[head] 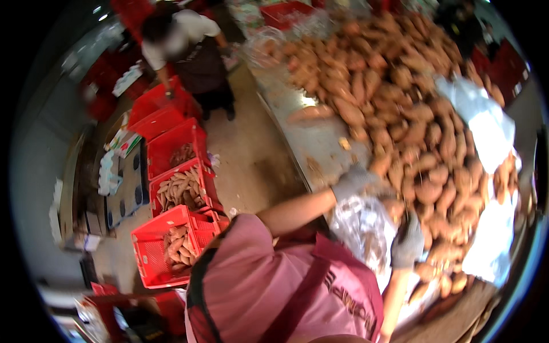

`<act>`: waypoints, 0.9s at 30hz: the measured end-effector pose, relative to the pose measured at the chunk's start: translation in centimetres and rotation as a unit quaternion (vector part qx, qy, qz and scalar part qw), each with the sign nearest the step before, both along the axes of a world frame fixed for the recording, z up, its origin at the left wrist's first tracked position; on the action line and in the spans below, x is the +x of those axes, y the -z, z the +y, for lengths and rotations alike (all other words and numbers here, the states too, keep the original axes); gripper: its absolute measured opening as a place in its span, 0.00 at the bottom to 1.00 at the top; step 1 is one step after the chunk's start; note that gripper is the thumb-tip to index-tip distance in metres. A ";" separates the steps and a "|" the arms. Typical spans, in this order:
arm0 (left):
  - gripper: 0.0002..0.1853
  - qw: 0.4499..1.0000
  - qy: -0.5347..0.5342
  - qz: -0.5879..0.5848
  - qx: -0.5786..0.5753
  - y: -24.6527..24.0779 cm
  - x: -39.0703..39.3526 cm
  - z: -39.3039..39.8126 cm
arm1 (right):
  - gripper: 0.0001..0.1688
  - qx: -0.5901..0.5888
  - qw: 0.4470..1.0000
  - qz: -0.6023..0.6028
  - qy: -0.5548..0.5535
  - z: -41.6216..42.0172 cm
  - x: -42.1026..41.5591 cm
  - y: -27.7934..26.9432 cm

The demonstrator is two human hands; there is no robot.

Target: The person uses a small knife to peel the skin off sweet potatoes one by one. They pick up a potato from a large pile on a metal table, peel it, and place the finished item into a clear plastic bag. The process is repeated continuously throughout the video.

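Both of my hands wear grey knit gloves and are at the near side of a large heap of sweet potatoes (429, 184). My left hand (355, 182) is at the upper edge of a clear plastic bag (364, 227), its fingers blurred against the heap. My right hand (406, 244) is on the bag's other side, fingers pointing toward the heap. Between the hands, a sweet potato (393, 209) shows at the bag's mouth. Some contents show dimly through the plastic. Whether either hand grips the bag or a sweet potato is unclear.
The heap lies on a metal table (296, 128) whose edge runs along its left. White plastic sheets (489, 124) lie over its right side. Red crates (161, 253), several holding sweet potatoes, line the floor at left. Another person (193, 55) bends over the farthest crate.
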State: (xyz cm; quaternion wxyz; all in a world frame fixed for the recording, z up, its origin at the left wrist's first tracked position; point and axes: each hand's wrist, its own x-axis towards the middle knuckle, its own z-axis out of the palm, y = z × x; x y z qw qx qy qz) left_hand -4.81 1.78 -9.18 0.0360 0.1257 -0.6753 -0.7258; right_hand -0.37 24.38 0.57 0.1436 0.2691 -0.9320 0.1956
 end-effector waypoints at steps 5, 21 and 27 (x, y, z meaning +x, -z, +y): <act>0.05 0.970 0.024 0.043 0.238 -7.6 3.2 -2.7 | 0.14 0.009 0.999 -0.044 0.009 -0.8 -0.3 -1.3; 0.20 0.956 0.065 0.112 -0.264 -10.5 6.3 0.0 | 0.11 -0.001 0.992 -0.114 0.060 -3.3 -6.5 3.0; 0.25 0.910 0.043 0.143 -0.387 -10.2 5.8 -0.9 | 0.18 -0.396 0.874 -0.282 0.021 -3.5 -4.9 1.4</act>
